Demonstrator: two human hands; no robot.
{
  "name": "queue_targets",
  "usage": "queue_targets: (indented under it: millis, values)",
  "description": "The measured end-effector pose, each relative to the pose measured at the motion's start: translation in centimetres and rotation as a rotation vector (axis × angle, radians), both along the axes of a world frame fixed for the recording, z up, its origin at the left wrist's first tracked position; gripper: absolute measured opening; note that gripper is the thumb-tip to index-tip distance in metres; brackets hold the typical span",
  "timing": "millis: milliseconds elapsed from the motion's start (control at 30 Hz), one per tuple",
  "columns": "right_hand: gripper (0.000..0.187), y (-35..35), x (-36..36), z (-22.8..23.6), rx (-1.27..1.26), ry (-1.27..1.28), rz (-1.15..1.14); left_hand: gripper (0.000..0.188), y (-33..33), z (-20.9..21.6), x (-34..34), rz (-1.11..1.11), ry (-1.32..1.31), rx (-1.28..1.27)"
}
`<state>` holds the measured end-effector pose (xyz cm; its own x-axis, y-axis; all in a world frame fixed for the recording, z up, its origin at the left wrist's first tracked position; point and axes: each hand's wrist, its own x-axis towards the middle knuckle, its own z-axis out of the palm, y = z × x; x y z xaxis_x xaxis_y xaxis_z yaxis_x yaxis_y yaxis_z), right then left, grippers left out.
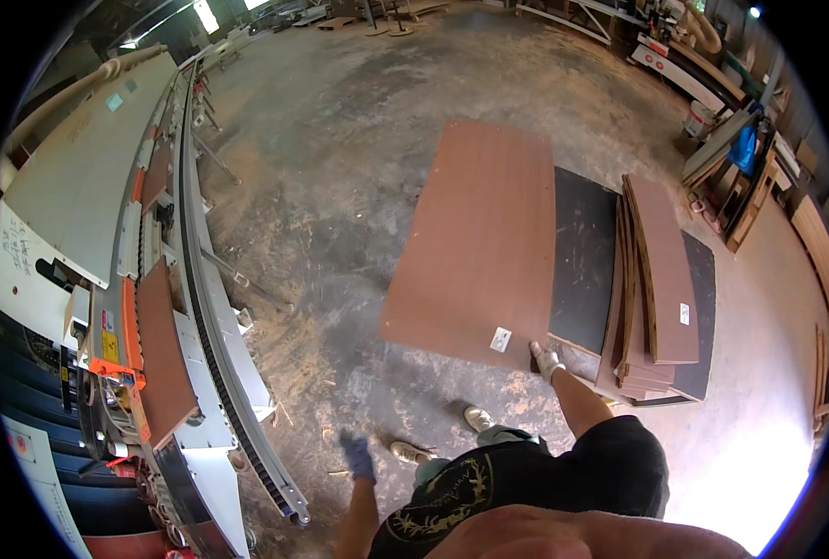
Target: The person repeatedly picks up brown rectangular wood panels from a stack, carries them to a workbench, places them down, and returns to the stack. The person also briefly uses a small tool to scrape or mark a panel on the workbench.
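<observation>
Broad reddish-brown panel (480,242), white-labelled; right hand (546,360) pinching its near edge; left hand (360,458) blurred, state unclear.

A bluish glove (362,466) covers the left hand (358,456), and the black short-sleeved shirt (550,480) bears gold print (478,480)

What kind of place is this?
Probably a woodworking workshop: there's a long machine with a brown board on it, a stack of narrower brown boards, and a big brown panel gripped at its edge by the person's right hand.
</observation>
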<state>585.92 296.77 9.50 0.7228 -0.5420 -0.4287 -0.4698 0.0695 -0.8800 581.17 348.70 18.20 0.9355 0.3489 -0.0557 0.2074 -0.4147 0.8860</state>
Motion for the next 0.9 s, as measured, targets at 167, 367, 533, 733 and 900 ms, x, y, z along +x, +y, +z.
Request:
queue_targets:
  millis: [167, 367, 533, 733, 900]
  values:
    - [0.054, 10.4, -6.0, 6.2, 0.461, 0.165, 0.405, 0.05, -9.4, -3.2, 2.5, 0.189, 0.439, -0.879]
    - [0.045, 10.4, -8.0, 3.3, 0.934, 0.547, 0.113, 0.061, -12.0, -4.6, 3.6, 0.096, 0.31, -1.158]
    - [0.058, 0.9, 3.7, 9.6, 0.934, -0.067, 0.012, 0.057, -6.3, 6.0, -2.7, 0.562, 0.276, -0.704]
    - [0.067, -0.4, 7.2, 9.3, 1.088, -0.186, 0.36, 0.042, -7.3, 8.8, -9.5, 0.783, -0.014, -0.132]
    - [0.069, 6.7, 10.1, 13.0, 1.052, -0.028, 0.4, 0.045, -8.3, 11.2, -16.6, 1.012, -0.219, -0.206]
